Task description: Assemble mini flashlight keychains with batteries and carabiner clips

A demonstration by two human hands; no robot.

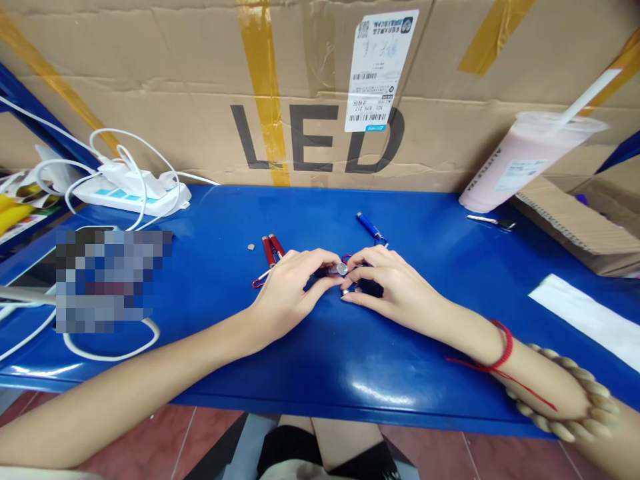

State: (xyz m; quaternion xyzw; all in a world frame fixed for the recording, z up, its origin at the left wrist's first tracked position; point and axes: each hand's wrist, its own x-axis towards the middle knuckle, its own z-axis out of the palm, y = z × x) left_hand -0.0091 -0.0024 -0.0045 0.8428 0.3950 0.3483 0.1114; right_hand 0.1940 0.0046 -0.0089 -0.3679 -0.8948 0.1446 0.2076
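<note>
Near the middle of the blue table (300, 360), my left hand (295, 287) pinches a small metallic cylinder (341, 269), its round silver end facing the camera. My right hand (395, 283) is closed beside it, its upper fingertips close to the cylinder and its thumb at a small silver button cell (346, 292). Two red metal tubes (272, 251) lie just behind my left hand, with a red carabiner clip (258, 283) nearby. A loose round silver cell (251, 247) lies left of them. Behind my right hand is a blue metal tube (369, 227) with a ring.
A large cardboard box (200, 87) stands along the back. At left are a white power strip (130, 193) and cables. At right are a pink drink cup (530, 160), a key (493, 222), an open carton (575, 227) and white paper (590, 317).
</note>
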